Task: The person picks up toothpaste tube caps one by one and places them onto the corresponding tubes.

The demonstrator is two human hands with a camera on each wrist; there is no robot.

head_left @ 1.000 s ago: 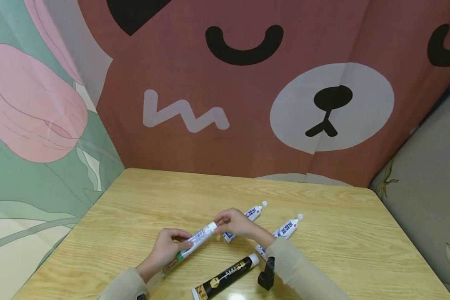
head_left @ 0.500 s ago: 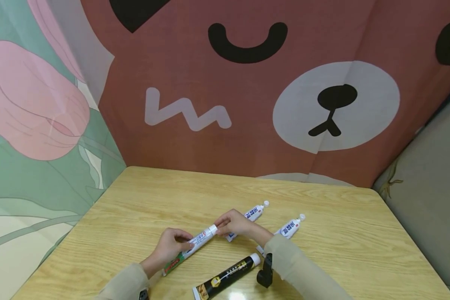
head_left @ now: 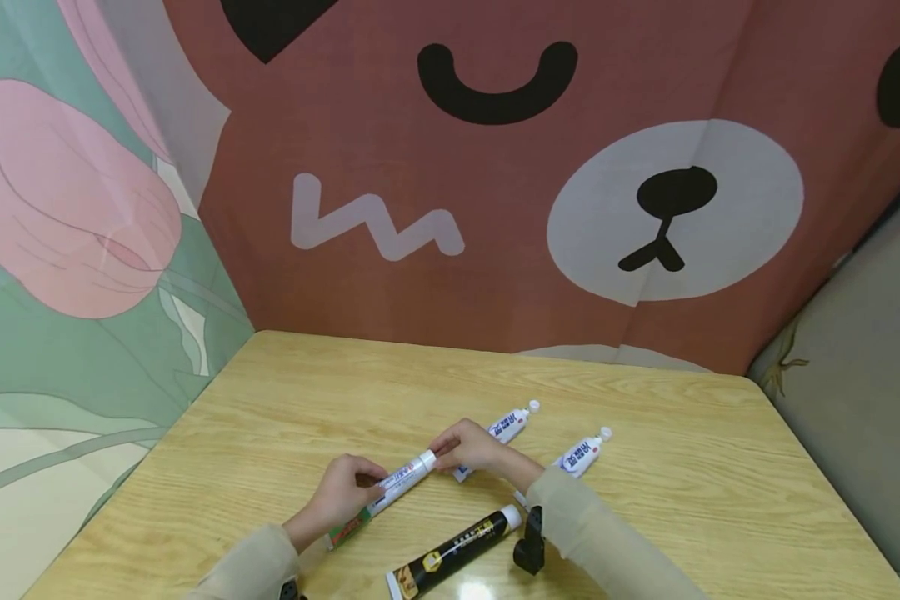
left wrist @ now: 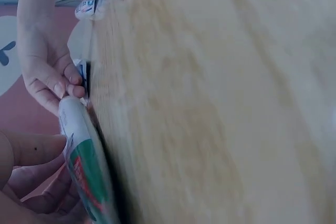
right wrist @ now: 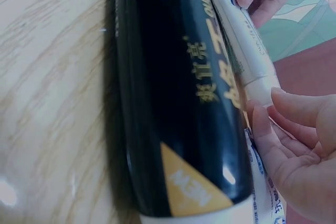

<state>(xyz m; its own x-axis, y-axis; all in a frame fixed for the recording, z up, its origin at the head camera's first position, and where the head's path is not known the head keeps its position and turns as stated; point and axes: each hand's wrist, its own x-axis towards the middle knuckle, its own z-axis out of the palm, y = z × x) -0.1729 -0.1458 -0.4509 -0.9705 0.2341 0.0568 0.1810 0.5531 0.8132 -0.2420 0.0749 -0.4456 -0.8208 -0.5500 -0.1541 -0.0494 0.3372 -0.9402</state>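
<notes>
A white toothpaste tube [head_left: 403, 482] with a green end lies slanted at or just above the table, its white cap [head_left: 428, 458] pointing to the far right. My left hand [head_left: 342, 492] grips the tube's middle, thumb on the near side. At the cap end, my right hand [head_left: 468, 447] pinches with thumb and fingers, as the right wrist view shows too. Under and beyond that hand lies a small white-and-blue tube [head_left: 510, 425], partly covered. A second such tube [head_left: 579, 456] is half hidden by the right forearm. Closer to me lies a black toothpaste tube [head_left: 457, 550] with a white cap.
The wooden table [head_left: 330, 392] reaches back to a brown bear-print cloth [head_left: 360, 300]. Floral cloth [head_left: 82, 375] hangs along the left side, and a pale cloth [head_left: 855, 417] lines the right. A black wrist device [head_left: 530, 542] hangs from the right sleeve beside the black tube.
The cap end of the white-and-green tube has sunk slightly, with both hands still holding it. The whole head view has shifted a little. The other tubes stay where they lay.
</notes>
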